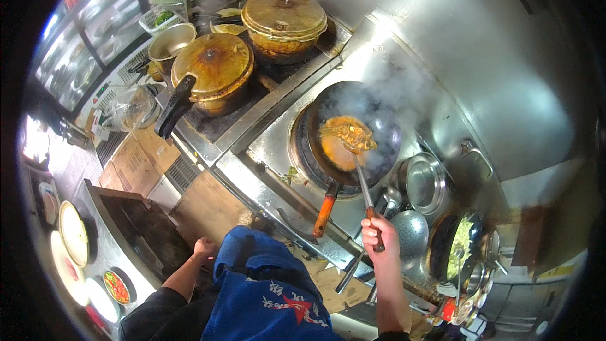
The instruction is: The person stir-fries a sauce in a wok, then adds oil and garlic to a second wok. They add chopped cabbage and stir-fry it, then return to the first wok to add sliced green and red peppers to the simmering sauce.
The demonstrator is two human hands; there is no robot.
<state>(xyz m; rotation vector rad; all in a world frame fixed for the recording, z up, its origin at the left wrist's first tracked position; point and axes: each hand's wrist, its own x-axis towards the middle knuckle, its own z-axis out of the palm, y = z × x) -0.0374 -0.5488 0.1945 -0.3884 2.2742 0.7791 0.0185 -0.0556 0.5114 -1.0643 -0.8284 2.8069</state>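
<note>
My right hand [380, 239] grips the wooden end of a long-handled metal ladle or turner [363, 181]. Its head reaches into a dark steaming wok [378, 151], where a browned piece of food [348, 136], seemingly a fish, lies in orange-brown sauce [338, 154]. The utensil's head is mostly hidden at the food's lower edge. The wok's orange-brown wooden handle [325, 215] points towards me, untouched. My left hand [204, 247] hangs low beside my blue apron [270, 293], away from the stove; its fingers are too small and turned away to tell apart.
Two browned pressure cookers [213, 64] [284, 21] stand on the burners at upper left. A metal basin [423, 183] and a perforated skimmer [411, 237] sit right of the wok. Farther right, another wok holds pale shredded food [461, 241]. A counter [116, 241] with plates lies left.
</note>
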